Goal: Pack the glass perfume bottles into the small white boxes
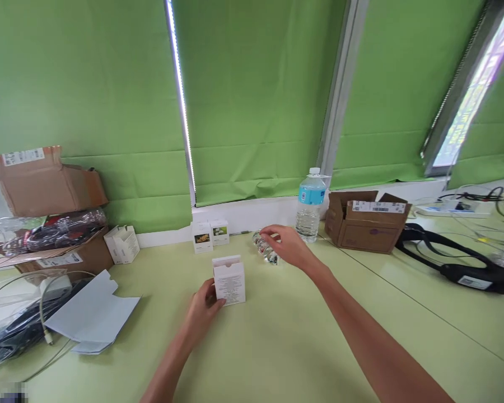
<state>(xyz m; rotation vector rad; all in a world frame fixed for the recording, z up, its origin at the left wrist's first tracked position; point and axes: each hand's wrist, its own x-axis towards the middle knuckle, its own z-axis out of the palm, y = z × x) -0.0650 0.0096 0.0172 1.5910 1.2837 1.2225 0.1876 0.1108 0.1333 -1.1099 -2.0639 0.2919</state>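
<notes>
A small white carton [229, 280] with its top flap up stands on the pale green table [277, 347]. My left hand [203, 309] grips its lower left side, fingers closed on it. My right hand [288, 246] reaches further back and curls round a clear glass object [264, 249] lying on the table, fingers closed over it. Behind the carton, two small white boxes [210, 235] with printed pictures stand by the wall.
A water bottle [310, 205] stands at the back, an open cardboard box [365, 225] to its right, then a black strap device [457, 263] and cables. At left are white folded cards [93, 313], a small open white box [121, 243], cardboard boxes [46, 184] and bagged cables.
</notes>
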